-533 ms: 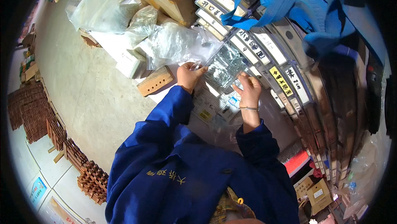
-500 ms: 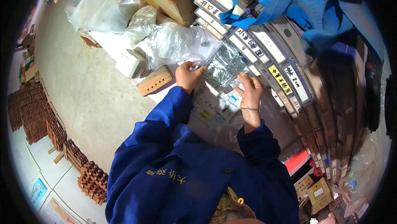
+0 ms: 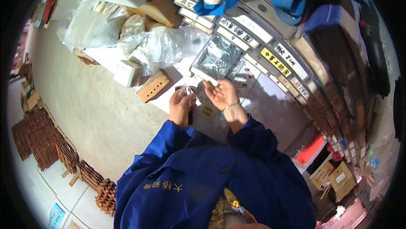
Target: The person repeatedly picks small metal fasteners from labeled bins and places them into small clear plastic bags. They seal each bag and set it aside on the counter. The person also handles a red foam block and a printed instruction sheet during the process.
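Left hand point(image 3: 181, 107) pinches a small clear plastic bag point(image 3: 184, 91) above the white tabletop point(image 3: 270, 102); right hand point(image 3: 220, 95) is open, palm up, just beside it. The bag looks light, limp and slippery: best gripped at its top edge.

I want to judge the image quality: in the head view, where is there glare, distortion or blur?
Head view: strong fisheye bend, so the row of labelled drawers curves toward the black rim; glare whitens the clear plastic bags and the table; the left hand and right hand are fairly sharp, though the small clear packet is hard to make out.
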The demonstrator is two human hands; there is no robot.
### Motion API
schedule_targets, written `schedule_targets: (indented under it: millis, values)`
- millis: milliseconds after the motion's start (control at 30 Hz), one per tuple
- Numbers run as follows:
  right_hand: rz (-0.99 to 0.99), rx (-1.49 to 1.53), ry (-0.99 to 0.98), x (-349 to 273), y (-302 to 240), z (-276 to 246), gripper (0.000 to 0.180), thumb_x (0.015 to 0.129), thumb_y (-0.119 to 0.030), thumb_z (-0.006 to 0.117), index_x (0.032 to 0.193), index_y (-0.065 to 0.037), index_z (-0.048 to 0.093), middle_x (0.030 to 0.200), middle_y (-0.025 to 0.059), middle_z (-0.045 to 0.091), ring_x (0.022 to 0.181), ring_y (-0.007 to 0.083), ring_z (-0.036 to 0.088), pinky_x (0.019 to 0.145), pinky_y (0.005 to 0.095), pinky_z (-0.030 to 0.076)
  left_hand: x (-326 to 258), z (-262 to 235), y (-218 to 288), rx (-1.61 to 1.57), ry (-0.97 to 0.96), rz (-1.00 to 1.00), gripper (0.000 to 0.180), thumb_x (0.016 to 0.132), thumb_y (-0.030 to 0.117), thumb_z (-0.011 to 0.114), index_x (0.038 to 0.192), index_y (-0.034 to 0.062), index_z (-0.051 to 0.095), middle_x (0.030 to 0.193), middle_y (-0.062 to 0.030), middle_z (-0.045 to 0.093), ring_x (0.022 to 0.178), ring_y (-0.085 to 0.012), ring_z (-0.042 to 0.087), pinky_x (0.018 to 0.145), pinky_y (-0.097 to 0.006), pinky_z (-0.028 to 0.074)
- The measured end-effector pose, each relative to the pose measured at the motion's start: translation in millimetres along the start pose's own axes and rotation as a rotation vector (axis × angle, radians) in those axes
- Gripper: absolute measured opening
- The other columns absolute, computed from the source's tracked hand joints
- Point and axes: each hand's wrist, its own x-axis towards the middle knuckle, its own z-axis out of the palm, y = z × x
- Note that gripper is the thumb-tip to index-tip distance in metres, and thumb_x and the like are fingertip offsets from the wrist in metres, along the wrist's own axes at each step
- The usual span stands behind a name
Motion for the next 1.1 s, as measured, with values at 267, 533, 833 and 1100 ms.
schedule_targets:
  millis: [267, 533, 833, 1100]
  values:
    - [-0.321, 0.063, -0.036, 0, -40, 3, 0.034, 0.092, -0.016, 0.056, 0.116, 0.008, 0.051, 0.110, 0.0246, 0.063, 0.106, 0.0340, 0.064, 0.093, 0.0413, 0.052, -34, -12, -23, 0.107, -0.063, 0.117, 0.013, 0.098, 0.007, 0.055, 0.108, 0.0002, 0.060, 0.106, -0.0182, 0.068, 0.096, -0.0248, 0.068, 0.085, -0.031, 0.054]
    - [-1.094, -0.964, 0.118, -205, 15, -175, 0.014, 0.095, -0.004, 0.058, 0.107, 0.002, 0.062, 0.098, 0.0117, 0.068, 0.086, 0.0164, 0.068, 0.077, 0.0288, 0.057, -120, 25, -81, 0.472, -0.371, 0.436, 0.018, 0.098, 0.010, 0.057, 0.107, -0.0027, 0.067, 0.098, -0.0148, 0.071, 0.091, -0.0202, 0.068, 0.081, -0.030, 0.052]
    - [-1.307, -1.459, 1.053, -322, 10, -418, 0.023, 0.084, -0.014, 0.068, 0.103, -0.003, 0.063, 0.085, 0.0121, 0.064, 0.076, 0.0266, 0.064, 0.067, 0.0381, 0.051, -194, 99, -246, 0.978, -0.822, 0.287, 0.014, 0.094, 0.003, 0.059, 0.102, -0.0040, 0.069, 0.095, -0.0111, 0.071, 0.087, -0.0160, 0.066, 0.080, -0.026, 0.051]
    - [-1.078, -1.429, 0.995, -298, 9, -431, 0.020, 0.081, -0.022, 0.070, 0.089, -0.006, 0.062, 0.083, 0.0099, 0.063, 0.079, 0.0288, 0.063, 0.066, 0.0394, 0.049, -208, 132, -302, 1.293, -0.974, 0.428, 0.012, 0.082, 0.006, 0.070, 0.093, 0.0016, 0.072, 0.108, -0.0151, 0.068, 0.102, -0.0265, 0.065, 0.085, -0.033, 0.051]
